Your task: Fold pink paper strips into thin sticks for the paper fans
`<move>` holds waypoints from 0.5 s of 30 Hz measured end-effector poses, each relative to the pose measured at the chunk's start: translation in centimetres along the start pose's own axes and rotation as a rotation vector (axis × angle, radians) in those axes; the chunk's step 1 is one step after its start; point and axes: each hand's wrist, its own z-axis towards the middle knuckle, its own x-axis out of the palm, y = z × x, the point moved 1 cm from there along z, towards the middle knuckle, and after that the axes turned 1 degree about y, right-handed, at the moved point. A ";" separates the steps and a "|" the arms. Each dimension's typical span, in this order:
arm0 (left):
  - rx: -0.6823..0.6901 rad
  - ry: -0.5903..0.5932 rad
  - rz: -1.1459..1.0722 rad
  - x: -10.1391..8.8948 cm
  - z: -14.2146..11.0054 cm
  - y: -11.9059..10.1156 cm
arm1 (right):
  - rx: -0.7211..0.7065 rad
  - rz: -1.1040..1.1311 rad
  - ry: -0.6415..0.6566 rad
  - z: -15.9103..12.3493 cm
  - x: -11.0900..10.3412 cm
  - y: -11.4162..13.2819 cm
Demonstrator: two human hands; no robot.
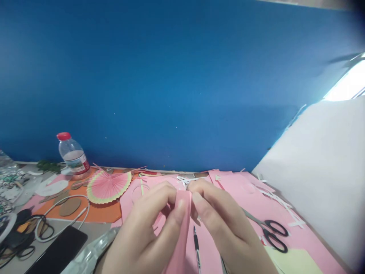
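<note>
Over pink sheets [236, 184], curled hands [142, 228] [230, 220], pinching a pink strip [181, 247] (near its top)

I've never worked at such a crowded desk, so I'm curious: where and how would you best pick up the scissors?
Probably by the black handle loops, coming from the person's right. The scissors lie on the pink sheet with their loops on that open side, while the blades angle left, partly hidden behind the right hand.
</note>
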 end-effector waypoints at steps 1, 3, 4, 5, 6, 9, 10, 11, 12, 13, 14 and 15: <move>-0.016 0.027 -0.036 0.0 -0.1 0.0 | -0.001 0.075 0.043 0.1 0.0 -0.1; -0.042 0.073 -0.065 0.0 -0.1 0.0 | -0.017 0.159 0.097 0.3 -0.1 -0.5; -0.050 0.092 -0.056 0.0 -0.1 0.1 | -0.023 0.175 0.102 0.4 -0.1 -0.8; -0.051 0.108 -0.041 0.0 -0.1 0.1 | -0.022 0.180 0.093 0.4 0.0 -1.0; -0.051 0.119 -0.024 0.0 -0.1 0.2 | -0.017 0.178 0.082 0.5 0.0 -1.2; -0.063 0.088 -0.007 0.1 0.2 0.3 | -0.014 0.133 0.056 0.4 0.3 -1.5; -0.063 0.055 -0.021 0.1 0.4 0.2 | -0.022 0.122 0.041 0.3 0.4 -1.5; -0.061 0.015 -0.041 0.1 0.6 0.1 | -0.024 0.118 0.022 0.3 0.4 -1.4; -0.059 -0.023 -0.064 0.1 0.9 -0.1 | -0.021 0.119 -0.001 0.2 0.5 -1.4; -0.056 -0.053 -0.085 0.1 1.2 -0.3 | -0.016 0.127 -0.023 0.2 0.4 -1.3; -0.061 -0.071 -0.101 0.1 1.4 -0.5 | -0.011 0.141 -0.039 0.2 0.4 -1.3; -0.070 -0.075 -0.114 0.1 1.7 -0.7 | -0.009 0.155 -0.042 0.2 0.3 -1.3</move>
